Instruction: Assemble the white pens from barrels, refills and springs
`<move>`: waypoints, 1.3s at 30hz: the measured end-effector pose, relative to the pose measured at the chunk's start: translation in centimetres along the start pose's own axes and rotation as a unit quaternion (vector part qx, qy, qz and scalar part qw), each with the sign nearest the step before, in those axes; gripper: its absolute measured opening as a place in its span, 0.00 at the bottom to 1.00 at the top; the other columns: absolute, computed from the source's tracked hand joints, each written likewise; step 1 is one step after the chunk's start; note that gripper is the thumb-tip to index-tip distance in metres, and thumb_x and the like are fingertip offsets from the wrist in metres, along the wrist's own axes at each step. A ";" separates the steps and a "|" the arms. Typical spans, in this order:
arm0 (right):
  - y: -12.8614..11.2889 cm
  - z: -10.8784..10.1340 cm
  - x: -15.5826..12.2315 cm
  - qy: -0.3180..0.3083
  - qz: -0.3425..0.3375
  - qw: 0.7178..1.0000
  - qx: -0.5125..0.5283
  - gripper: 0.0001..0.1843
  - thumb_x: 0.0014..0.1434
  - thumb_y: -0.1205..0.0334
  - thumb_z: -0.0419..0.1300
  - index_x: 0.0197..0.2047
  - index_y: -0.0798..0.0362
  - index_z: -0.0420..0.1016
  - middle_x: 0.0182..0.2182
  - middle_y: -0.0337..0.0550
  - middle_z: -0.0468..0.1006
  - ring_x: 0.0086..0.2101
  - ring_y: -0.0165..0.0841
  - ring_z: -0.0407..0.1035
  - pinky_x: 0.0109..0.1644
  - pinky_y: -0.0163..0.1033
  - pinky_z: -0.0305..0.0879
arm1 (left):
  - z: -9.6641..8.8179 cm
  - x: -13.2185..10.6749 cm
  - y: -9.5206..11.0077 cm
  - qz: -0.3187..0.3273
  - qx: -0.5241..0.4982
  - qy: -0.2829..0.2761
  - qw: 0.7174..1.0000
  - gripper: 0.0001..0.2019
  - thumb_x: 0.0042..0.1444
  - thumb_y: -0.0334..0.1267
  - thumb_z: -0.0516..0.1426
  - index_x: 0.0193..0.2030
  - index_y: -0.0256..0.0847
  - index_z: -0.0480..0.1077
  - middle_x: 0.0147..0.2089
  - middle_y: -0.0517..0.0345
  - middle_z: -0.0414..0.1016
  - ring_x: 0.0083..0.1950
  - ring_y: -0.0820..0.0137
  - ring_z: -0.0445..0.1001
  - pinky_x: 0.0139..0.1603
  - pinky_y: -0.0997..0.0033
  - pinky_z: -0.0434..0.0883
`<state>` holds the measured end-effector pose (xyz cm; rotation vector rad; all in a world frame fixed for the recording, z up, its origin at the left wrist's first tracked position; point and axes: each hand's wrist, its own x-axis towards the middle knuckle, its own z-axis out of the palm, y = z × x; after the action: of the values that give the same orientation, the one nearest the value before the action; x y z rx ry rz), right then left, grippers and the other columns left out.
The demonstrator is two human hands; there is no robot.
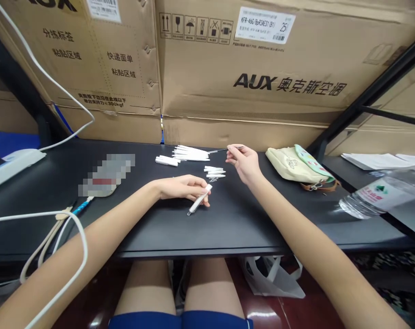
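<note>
Head view; slim white tube (200,199)

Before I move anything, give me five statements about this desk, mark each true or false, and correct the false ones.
1. The left hand holds a white tube. True.
2. The right hand is empty. False: it pinches a thin dark rod.
3. The loose white pieces sit inside a box. False: they lie directly on the black tabletop.
4. A cardboard carton printed AUX stands behind the tabletop. True.
5. A cloth bag lies to the right of the right hand. True.
</note>
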<state>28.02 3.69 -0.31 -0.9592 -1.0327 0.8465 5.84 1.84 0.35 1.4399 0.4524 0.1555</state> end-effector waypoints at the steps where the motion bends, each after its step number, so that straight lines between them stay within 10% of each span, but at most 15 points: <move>1: -0.2 0.0 0.0 0.000 0.008 1.000 0.021 0.17 0.40 0.53 0.70 0.29 0.55 0.72 0.22 0.34 0.71 0.22 0.22 0.65 0.27 0.29 0.67 | -0.1 0.1 -0.1 0.004 0.000 0.011 1.000 0.14 0.52 0.47 0.61 0.36 0.37 0.70 0.38 0.53 0.76 0.45 0.66 0.76 0.54 0.63 0.66; 39: -1.4 1.8 -3.2 -0.235 0.068 0.969 -0.034 0.21 0.46 0.45 0.66 0.24 0.56 0.71 0.16 0.37 0.71 0.17 0.24 0.65 0.23 0.31 0.67 | 0.6 1.5 -0.2 0.114 -0.023 0.173 0.978 0.17 0.47 0.46 0.64 0.39 0.35 0.74 0.34 0.53 0.76 0.35 0.71 0.75 0.40 0.67 0.73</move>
<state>25.51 0.71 0.44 -0.9145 -1.4191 1.1946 7.41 1.78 -0.13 1.4208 0.5605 0.6046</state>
